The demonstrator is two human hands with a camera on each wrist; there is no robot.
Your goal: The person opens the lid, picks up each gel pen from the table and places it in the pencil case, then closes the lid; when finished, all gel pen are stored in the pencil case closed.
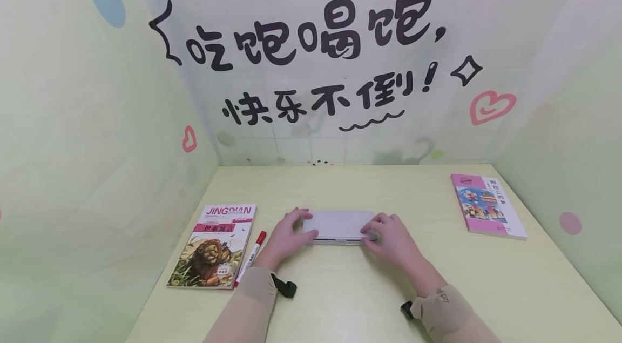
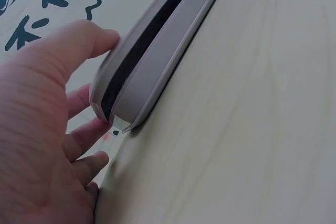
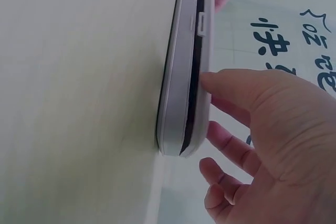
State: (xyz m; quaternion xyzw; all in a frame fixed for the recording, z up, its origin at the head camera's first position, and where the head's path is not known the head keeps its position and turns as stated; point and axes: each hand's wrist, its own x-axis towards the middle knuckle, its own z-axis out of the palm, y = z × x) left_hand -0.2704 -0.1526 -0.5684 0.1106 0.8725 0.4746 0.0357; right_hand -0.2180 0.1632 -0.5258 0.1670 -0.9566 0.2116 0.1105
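A flat, pale grey hinged case (image 1: 338, 224) with rounded corners lies on the table in front of me. Along its front, a dark gap (image 3: 193, 87) shows between lid and base, with a small latch (image 3: 201, 23) at the middle. My left hand (image 1: 286, 237) grips the lid at the left end, thumb on the front edge and fingers round the end and back. At the right end my right hand (image 1: 392, 237) holds the lid likewise, thumb at the front edge. The inside of the case is hidden.
Left of the case lie a book with a lion cover (image 1: 211, 251) and a red-capped white marker (image 1: 252, 256), partly behind my left arm. A pink and white book (image 1: 486, 207) lies at the far right. Printed walls (image 1: 311, 148) close in the table's back and sides.
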